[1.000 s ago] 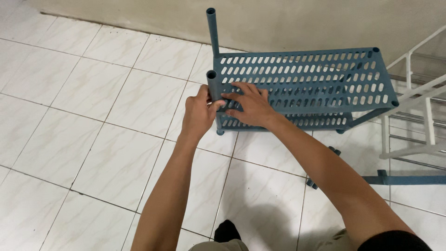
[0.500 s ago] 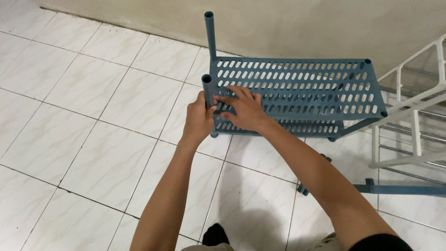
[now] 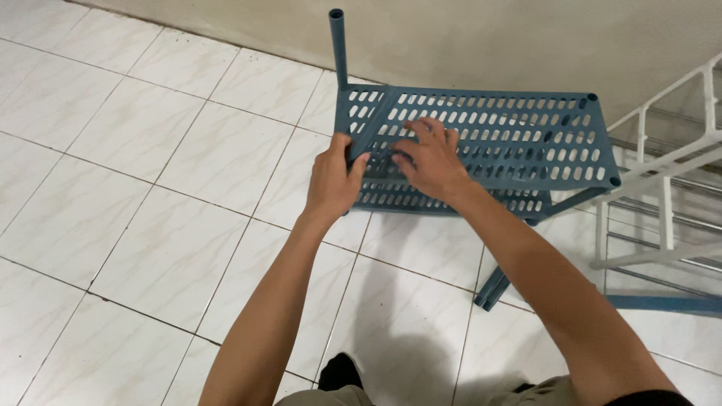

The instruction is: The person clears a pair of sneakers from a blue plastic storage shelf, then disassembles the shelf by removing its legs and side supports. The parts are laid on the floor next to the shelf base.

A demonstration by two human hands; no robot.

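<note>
A blue plastic shelf rack with slotted tiers stands on the white tiled floor. My left hand is shut on a blue tube at the rack's near-left corner; the tube leans tilted across the top tier. My right hand lies flat on the top tier beside it, fingers spread. Another blue tube stands upright in the far-left corner.
Loose blue tubes lie on the floor under my right forearm. A white metal rack stands at the right, with a blue bar on the floor beneath it. A beige wall runs along the back.
The tube in my left hand was upright in the near-left corner and now leans over the top tier. My right hand has slid a little to the right along the tier.
</note>
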